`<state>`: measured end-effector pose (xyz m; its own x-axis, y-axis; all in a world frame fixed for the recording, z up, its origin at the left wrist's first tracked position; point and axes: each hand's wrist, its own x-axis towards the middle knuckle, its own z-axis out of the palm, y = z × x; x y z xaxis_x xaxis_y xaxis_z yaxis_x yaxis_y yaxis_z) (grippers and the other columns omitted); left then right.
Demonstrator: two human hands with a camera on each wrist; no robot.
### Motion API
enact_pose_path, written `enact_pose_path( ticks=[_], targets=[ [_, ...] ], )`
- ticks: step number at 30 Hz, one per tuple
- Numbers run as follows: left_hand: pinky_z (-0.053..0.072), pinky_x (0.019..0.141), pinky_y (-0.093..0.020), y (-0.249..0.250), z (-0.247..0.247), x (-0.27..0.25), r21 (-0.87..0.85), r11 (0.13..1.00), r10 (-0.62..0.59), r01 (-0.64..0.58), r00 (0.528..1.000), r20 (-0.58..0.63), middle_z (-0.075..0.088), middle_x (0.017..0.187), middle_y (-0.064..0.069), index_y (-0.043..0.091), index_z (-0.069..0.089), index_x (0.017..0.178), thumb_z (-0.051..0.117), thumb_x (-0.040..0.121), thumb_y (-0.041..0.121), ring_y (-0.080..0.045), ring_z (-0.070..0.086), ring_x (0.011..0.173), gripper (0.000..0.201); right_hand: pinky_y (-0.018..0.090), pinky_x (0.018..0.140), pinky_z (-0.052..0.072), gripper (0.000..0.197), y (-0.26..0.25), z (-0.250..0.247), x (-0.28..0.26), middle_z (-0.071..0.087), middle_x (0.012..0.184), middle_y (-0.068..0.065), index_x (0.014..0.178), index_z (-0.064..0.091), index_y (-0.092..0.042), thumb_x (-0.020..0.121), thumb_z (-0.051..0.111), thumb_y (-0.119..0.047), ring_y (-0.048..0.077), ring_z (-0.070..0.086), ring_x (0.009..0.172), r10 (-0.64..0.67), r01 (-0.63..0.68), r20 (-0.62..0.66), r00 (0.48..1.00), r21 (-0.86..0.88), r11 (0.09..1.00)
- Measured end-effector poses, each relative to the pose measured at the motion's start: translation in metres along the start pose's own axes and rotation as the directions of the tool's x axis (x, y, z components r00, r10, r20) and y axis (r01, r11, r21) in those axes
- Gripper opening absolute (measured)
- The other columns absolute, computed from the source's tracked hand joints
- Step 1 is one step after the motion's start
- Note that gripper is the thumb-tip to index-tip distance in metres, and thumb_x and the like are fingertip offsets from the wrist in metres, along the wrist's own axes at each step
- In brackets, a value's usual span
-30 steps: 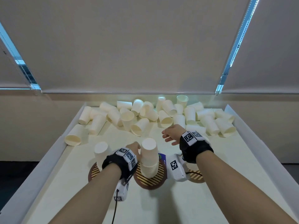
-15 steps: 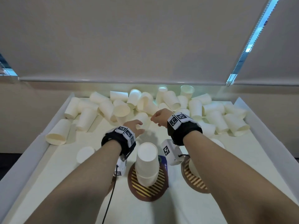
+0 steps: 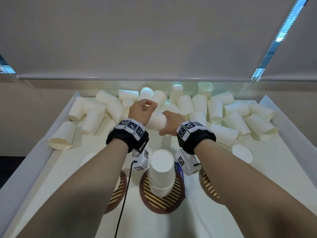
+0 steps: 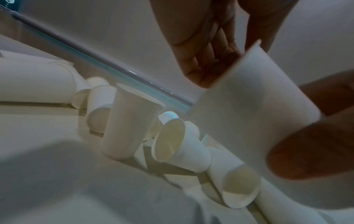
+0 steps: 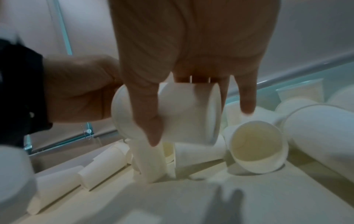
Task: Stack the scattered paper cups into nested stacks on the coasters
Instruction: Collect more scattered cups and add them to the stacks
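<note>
Nearest, a short nested stack of upturned cups (image 3: 161, 174) stands on the middle striped coaster (image 3: 162, 200), with part-hidden coasters either side. Above the tray floor, the left hand (image 3: 141, 110) and right hand (image 3: 171, 121) each curl fingers (image 5: 145, 115) round a paper cup (image 3: 157, 120) held sideways between them; light and thin-walled, it likely crushes easily, so a loose grip round the side wall suits. Beyond, the white tray (image 3: 25, 167) holds many scattered cups (image 3: 214, 109), mostly lying on their sides.
</note>
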<state>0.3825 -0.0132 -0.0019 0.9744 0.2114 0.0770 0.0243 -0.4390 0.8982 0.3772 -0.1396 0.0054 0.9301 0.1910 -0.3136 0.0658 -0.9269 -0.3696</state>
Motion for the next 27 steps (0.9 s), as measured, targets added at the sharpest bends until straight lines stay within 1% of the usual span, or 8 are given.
enact_pose_path(
  ticks=[3, 7, 11, 14, 18, 21, 24, 27],
  targets=[
    [0.044, 0.082, -0.032, -0.013, 0.002, 0.004, 0.230, 0.973, 0.024, 0.009, 0.990, -0.141, 0.067, 0.107, -0.009, 0.010, 0.058, 0.114, 0.048, 0.096, 0.022, -0.025, 0.059, 0.098, 0.024, 0.027, 0.071, 0.041, 0.051, 0.000, 0.003, 0.002, 0.064, 0.114, 0.007, 0.123, 0.050, -0.010, 0.078, 0.070, -0.025, 0.026, 0.060, 0.096, 0.057, -0.057, 0.002, 0.998, -0.040, 0.998],
    [0.036, 0.098, -0.038, -0.045, 0.005, 0.003, 0.715, 0.688, -0.197, 0.121, 0.980, 0.024, 0.056, 0.123, -0.010, 0.014, 0.049, 0.125, 0.047, 0.089, 0.007, -0.029, 0.048, 0.118, 0.036, 0.026, 0.070, 0.046, 0.049, 0.004, 0.009, 0.006, 0.060, 0.086, 0.004, 0.114, 0.055, -0.007, 0.075, 0.073, -0.030, 0.022, 0.057, 0.080, 0.180, -0.178, 0.002, 0.984, -0.130, 0.975],
    [0.036, 0.099, -0.041, -0.051, 0.001, 0.000, 0.773, 0.625, -0.261, 0.108, 0.962, 0.077, 0.057, 0.121, -0.011, 0.012, 0.052, 0.118, 0.046, 0.090, 0.009, -0.029, 0.052, 0.113, 0.029, 0.027, 0.086, 0.052, 0.047, 0.010, 0.009, 0.004, 0.067, 0.111, 0.004, 0.113, 0.058, -0.008, 0.075, 0.075, -0.031, 0.022, 0.066, 0.100, 0.212, -0.208, 0.009, 0.977, -0.156, 0.966],
    [0.038, 0.095, -0.039, -0.032, -0.008, -0.005, 0.621, 0.784, 0.005, 0.015, 1.000, -0.031, 0.060, 0.116, -0.016, 0.009, 0.047, 0.127, 0.041, 0.098, 0.017, -0.033, 0.054, 0.110, 0.031, 0.030, 0.086, 0.049, 0.058, 0.016, 0.000, -0.007, 0.064, 0.116, 0.007, 0.124, 0.051, -0.008, 0.074, 0.076, -0.024, 0.026, 0.062, 0.106, 0.162, -0.162, -0.017, 0.987, -0.007, 0.987],
    [0.036, 0.075, -0.031, 0.013, -0.026, -0.024, 0.296, 0.937, 0.232, -0.187, 0.965, -0.124, 0.064, 0.104, -0.022, 0.000, 0.052, 0.123, 0.039, 0.100, 0.020, -0.036, 0.057, 0.096, 0.034, 0.029, 0.086, 0.045, 0.061, 0.013, -0.020, -0.037, 0.061, 0.121, 0.009, 0.128, 0.048, -0.010, 0.075, 0.075, -0.020, 0.027, 0.059, 0.110, 0.058, -0.046, -0.076, 0.995, 0.143, 0.989],
    [0.028, 0.067, -0.024, 0.040, -0.036, -0.038, 0.146, 0.983, 0.131, -0.112, 0.983, -0.127, 0.058, 0.092, -0.015, -0.001, 0.058, 0.105, 0.036, 0.101, 0.022, -0.027, 0.049, 0.084, 0.032, 0.027, 0.084, 0.043, 0.067, 0.007, -0.033, -0.063, 0.061, 0.120, 0.006, 0.131, 0.049, -0.017, 0.071, 0.079, -0.023, 0.026, 0.057, 0.111, -0.052, 0.103, -0.179, 0.982, 0.286, 0.953],
    [0.040, 0.083, -0.031, 0.061, -0.041, -0.055, -0.051, 0.998, -0.025, 0.027, 0.999, 0.047, 0.055, 0.099, -0.008, 0.006, 0.060, 0.108, 0.033, 0.101, 0.029, -0.024, 0.050, 0.094, 0.036, 0.026, 0.089, 0.043, 0.074, 0.000, -0.043, -0.089, 0.057, 0.121, 0.006, 0.132, 0.049, -0.023, 0.066, 0.083, -0.023, 0.023, 0.054, 0.113, -0.107, 0.217, -0.289, 0.952, 0.383, 0.898],
    [0.047, 0.098, -0.044, 0.079, -0.047, -0.074, -0.160, 0.967, -0.167, 0.198, 0.968, 0.187, 0.056, 0.113, -0.011, 0.007, 0.056, 0.117, 0.032, 0.100, 0.038, -0.029, 0.054, 0.105, 0.043, 0.037, 0.094, 0.049, 0.080, -0.005, -0.048, -0.115, 0.053, 0.112, 0.003, 0.129, 0.048, -0.022, 0.060, 0.087, -0.021, 0.023, 0.056, 0.105, -0.090, 0.321, -0.420, 0.903, 0.521, 0.791]
  ],
)
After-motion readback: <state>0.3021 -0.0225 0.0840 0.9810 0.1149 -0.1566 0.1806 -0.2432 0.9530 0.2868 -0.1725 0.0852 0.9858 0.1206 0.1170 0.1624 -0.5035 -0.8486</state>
